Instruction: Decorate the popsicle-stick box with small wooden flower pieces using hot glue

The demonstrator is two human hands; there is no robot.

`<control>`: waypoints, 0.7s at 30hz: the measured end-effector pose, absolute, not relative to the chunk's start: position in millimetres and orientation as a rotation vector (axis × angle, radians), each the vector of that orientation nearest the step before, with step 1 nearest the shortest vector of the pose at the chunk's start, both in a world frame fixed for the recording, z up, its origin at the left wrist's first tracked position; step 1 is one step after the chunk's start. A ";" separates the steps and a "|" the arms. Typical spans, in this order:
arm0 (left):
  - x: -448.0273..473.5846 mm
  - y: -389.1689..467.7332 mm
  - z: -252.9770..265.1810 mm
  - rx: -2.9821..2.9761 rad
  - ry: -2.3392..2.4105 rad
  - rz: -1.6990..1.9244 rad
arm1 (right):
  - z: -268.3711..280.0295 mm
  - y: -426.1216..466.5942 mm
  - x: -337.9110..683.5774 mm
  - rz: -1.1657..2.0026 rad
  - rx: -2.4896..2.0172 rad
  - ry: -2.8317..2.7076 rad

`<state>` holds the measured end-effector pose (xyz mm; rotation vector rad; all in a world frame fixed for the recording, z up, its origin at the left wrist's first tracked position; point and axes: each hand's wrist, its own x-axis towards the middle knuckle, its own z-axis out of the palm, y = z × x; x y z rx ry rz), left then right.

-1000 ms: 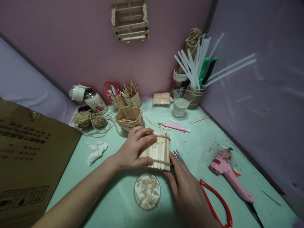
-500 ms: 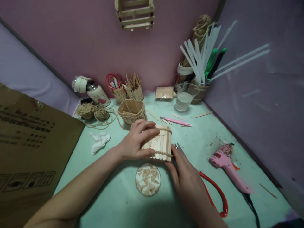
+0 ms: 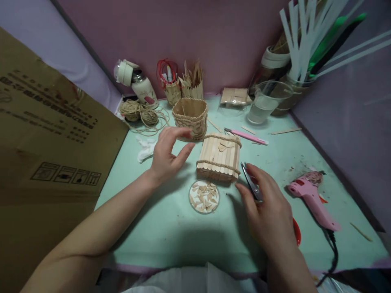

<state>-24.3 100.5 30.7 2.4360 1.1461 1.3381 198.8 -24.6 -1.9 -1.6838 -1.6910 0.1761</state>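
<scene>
Left grip (image 3: 169,156) and right grip (image 3: 270,211) are released, one slatted box (image 3: 218,154) between them; one scissors (image 3: 251,182) partly covered by the right, one glue gun (image 3: 316,203) rightward, two twine balls (image 3: 131,110) beyond the left.

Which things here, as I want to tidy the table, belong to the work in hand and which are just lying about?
Likely in the work:
stick box with rope bands, between left hand and right hand
dish of wood pieces, in front of it
scissors, by the right hand
pink glue gun, perhaps

Seemingly just lying about:
crumpled white tissue
flask, lid open
cardboard box
</scene>
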 end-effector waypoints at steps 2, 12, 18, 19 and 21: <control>-30.7 85.3 26.6 2.388 1.207 1.410 | 2.6 -30.7 197.5 0.106 -1.648 -1.682; -39.1 44.0 -1.7 2.271 1.290 1.197 | -2.7 -47.5 158.9 0.414 -1.499 -1.954; -40.5 51.0 -9.8 2.266 1.330 1.179 | -10.2 -36.2 142.4 0.341 -1.472 -2.190; -41.0 51.4 -10.0 2.268 1.331 1.166 | -10.6 -34.5 140.8 0.327 -1.469 -2.220; -41.7 51.3 -9.8 2.264 1.336 1.141 | -11.1 -32.0 138.1 0.316 -1.478 -2.279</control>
